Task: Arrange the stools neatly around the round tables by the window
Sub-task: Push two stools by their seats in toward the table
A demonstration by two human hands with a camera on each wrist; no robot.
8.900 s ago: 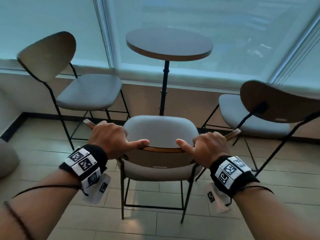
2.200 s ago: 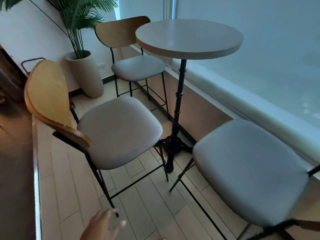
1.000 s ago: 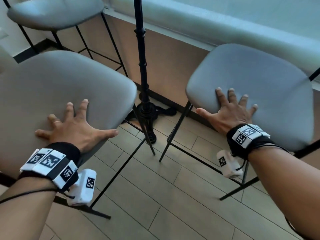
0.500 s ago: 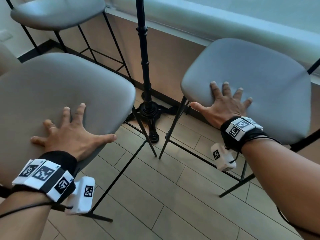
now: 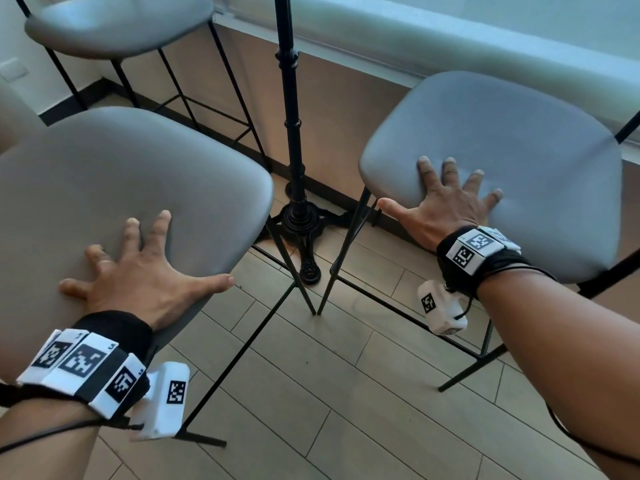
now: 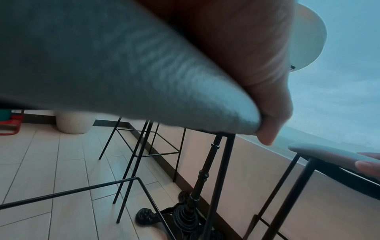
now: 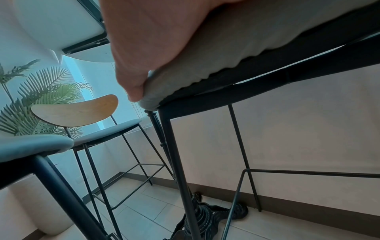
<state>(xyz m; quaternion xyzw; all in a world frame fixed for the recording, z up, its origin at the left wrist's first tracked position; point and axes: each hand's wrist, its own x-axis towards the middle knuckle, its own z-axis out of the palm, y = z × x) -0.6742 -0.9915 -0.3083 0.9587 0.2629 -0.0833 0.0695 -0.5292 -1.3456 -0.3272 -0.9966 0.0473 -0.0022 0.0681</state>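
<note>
Two grey-cushioned stools flank the round table's black post [image 5: 290,98]. My left hand [image 5: 145,268] lies flat with spread fingers on the left stool's seat [image 5: 121,174], thumb along its front edge [image 6: 267,128]. My right hand [image 5: 445,199] presses flat on the right stool's seat [image 5: 519,140], thumb at the near corner [image 7: 133,91]. The two stools' inner front legs nearly meet on the floor before the table's cast base [image 5: 304,223]. A third stool [image 5: 117,22] with a wooden backrest [image 7: 78,112] stands beyond the left one.
The window ledge [image 5: 450,36] and low wall run behind the table. A white planter [image 6: 72,123] with a palm [image 7: 41,94] stands in the far left corner. Tiled floor [image 5: 329,393] lies open in front of the stools.
Since 2.2 s ago both hands have come down flat onto the two seats. Over the last second the right stool has edged slightly toward the table post; the hands keep their places.
</note>
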